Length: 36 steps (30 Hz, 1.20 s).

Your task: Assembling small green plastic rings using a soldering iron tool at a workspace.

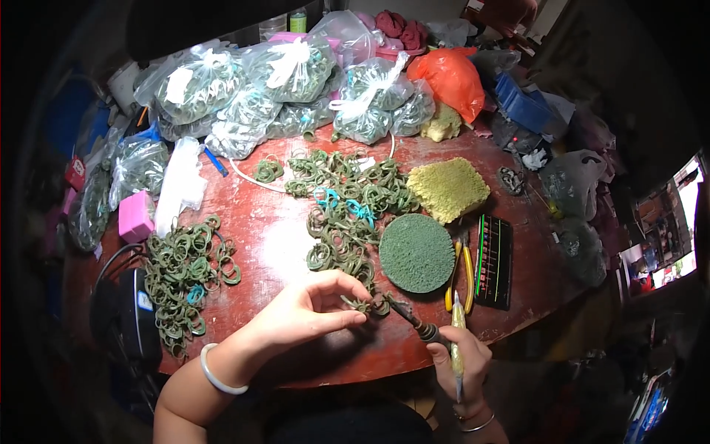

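Pinching green ring (358, 305) in left fingers (346, 320), gripping dark tool (427, 331) and pale stick (458, 320) in right fingers (442, 361), with yellow sponge (447, 190) at ring's one o'clock.

Probably a workshop, though the edges are dark: loose green rings (344, 231) heaped on a red table (510, 325), filled bags (196, 89) crowding its far side.

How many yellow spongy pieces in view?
2 visible: a large yellow spongy block beyond and to the right of the round green pad, and a smaller yellow chunk by the orange-red plastic bag. Others may be hidden.
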Motion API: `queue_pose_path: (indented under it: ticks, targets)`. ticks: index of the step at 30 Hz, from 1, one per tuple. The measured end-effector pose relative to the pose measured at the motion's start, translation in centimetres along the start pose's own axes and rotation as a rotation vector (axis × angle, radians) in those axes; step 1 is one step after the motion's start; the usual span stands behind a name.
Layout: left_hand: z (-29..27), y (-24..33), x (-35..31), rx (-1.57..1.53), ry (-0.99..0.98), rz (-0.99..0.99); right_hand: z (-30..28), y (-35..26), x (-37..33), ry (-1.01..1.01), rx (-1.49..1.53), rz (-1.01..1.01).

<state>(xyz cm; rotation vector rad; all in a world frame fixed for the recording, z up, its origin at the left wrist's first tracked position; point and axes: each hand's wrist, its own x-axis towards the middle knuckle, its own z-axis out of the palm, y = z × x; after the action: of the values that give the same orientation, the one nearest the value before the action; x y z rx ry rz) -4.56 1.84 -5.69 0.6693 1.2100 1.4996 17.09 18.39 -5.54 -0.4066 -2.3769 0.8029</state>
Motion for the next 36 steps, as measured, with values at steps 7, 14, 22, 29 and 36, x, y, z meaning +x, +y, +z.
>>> queue_pose_path:
  ticks: [7, 14, 22, 29, 36]
  targets:
    - [-0.15, 0.25, -0.15, 0.002, 0.001, -0.030, 0.51, -0.16, -0.18, -0.007, -0.049, -0.020]
    - [-0.03, 0.33, -0.15, 0.014, 0.011, -0.048, 0.37, -0.54, 0.02, -0.021, -0.081, -0.022]
    - [-0.05, 0.14, -0.07, 0.032, 0.014, -0.038, 0.03, -0.83, 0.05, -0.121, -0.086, 0.026]
    - [-0.08, 0.15, -0.07, 0.056, 0.018, -0.051, 0.35, -0.60, 0.06, -0.035, -0.078, -0.012]
    - [-0.10, 0.19, 0.06, 0.044, 0.007, -0.045, 0.09, -0.69, 0.06, -0.104, -0.066, 0.012]
